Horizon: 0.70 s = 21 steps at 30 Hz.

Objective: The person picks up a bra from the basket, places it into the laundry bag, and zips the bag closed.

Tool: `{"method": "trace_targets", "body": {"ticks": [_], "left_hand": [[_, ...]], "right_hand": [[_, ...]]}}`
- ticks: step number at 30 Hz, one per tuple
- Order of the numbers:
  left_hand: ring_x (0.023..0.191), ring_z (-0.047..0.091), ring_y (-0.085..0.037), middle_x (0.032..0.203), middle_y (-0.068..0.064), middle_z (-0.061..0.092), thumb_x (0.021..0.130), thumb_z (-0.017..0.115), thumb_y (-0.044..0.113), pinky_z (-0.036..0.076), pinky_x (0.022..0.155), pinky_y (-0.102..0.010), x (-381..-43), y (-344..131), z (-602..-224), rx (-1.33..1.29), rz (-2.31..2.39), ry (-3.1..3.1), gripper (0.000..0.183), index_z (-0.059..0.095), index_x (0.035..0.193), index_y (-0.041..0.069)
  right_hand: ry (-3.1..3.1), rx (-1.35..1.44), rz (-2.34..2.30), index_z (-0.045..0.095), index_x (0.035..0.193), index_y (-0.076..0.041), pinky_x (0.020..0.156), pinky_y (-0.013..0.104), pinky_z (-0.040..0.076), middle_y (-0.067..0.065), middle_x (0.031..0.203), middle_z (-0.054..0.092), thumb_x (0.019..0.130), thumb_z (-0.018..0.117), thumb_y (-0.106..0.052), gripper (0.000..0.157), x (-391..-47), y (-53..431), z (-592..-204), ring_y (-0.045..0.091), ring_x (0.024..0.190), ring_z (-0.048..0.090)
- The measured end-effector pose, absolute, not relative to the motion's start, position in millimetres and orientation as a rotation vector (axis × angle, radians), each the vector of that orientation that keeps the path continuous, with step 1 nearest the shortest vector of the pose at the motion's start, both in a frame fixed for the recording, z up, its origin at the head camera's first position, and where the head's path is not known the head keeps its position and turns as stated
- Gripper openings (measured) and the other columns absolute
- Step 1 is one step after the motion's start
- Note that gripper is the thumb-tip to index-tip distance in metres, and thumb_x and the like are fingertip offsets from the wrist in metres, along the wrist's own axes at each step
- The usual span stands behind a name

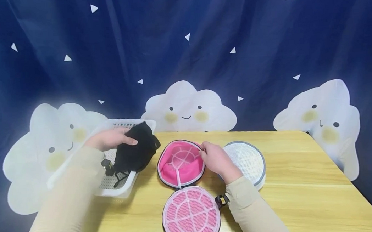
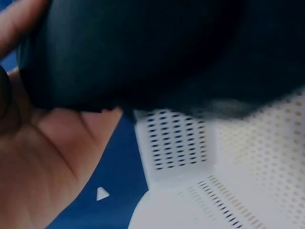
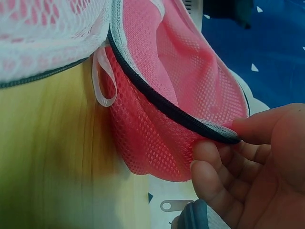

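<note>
My left hand (image 1: 112, 138) grips a black bra (image 1: 136, 147) by its edge and holds it over the near right rim of the white basket (image 1: 126, 190). Thin straps hang from its lower end. In the left wrist view the bra's smooth dark cup (image 2: 128, 52) fills the top, my thumb and fingers around its left side. A round pink mesh laundry bag (image 1: 180, 173) stands on the table with its lid (image 1: 192, 215) folded open toward me. My right hand (image 1: 215, 158) pinches the bag's zippered rim (image 3: 190, 121) on the right side. Pink fabric shows inside the bag.
A round white mesh laundry bag (image 1: 246, 162) with a grey edge sits on the wooden table (image 1: 305, 179), just right of my right hand. The basket has perforated walls and stands at the table's left. A blue curtain (image 1: 181, 41) with cloud shapes hangs behind.
</note>
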State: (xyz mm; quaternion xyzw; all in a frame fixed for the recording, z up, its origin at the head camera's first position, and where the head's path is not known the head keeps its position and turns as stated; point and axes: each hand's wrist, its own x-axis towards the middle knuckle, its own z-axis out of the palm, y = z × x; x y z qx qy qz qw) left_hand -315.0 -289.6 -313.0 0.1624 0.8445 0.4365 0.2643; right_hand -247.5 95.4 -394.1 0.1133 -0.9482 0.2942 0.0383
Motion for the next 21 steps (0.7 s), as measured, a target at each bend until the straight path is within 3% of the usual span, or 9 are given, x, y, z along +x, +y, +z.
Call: {"method": "trace_targets", "body": {"ticks": [8, 12, 21], "left_hand": [[0.114, 0.064, -0.032, 0.131, -0.019, 0.061, 0.098, 0.062, 0.014, 0.051, 0.096, -0.049, -320, -282, -337, 0.27, 1.249, 2.063, 0.061, 0.035, 0.15, -0.004], [0.121, 0.06, -0.031, 0.143, -0.019, 0.052, 0.099, 0.062, 0.017, 0.05, 0.099, -0.047, -321, -280, -345, 0.294, 1.228, 2.053, 0.067, 0.029, 0.155, -0.001], [0.12, 0.06, -0.034, 0.135, -0.022, 0.056, 0.098, 0.064, 0.016, 0.048, 0.1, -0.048, -319, -271, -338, 0.415, 1.089, 2.252, 0.061, 0.037, 0.147, -0.008]], "right_hand": [[-2.906, 0.353, 0.893, 0.064, 0.105, -0.01, 0.077, 0.039, 0.051, 0.003, 0.089, 0.065, 0.101, 0.061, -0.02, 0.011, -245, 96, -392, 0.021, 0.081, 0.059], [-2.904, 0.36, 0.887, 0.064, 0.105, -0.01, 0.078, 0.039, 0.051, 0.003, 0.09, 0.066, 0.101, 0.061, -0.02, 0.011, -244, 95, -394, 0.02, 0.082, 0.06], [-2.895, 0.369, 0.89, 0.064, 0.106, -0.01, 0.078, 0.039, 0.051, 0.003, 0.089, 0.066, 0.102, 0.06, -0.021, 0.013, -244, 93, -392, 0.021, 0.081, 0.059]]}}
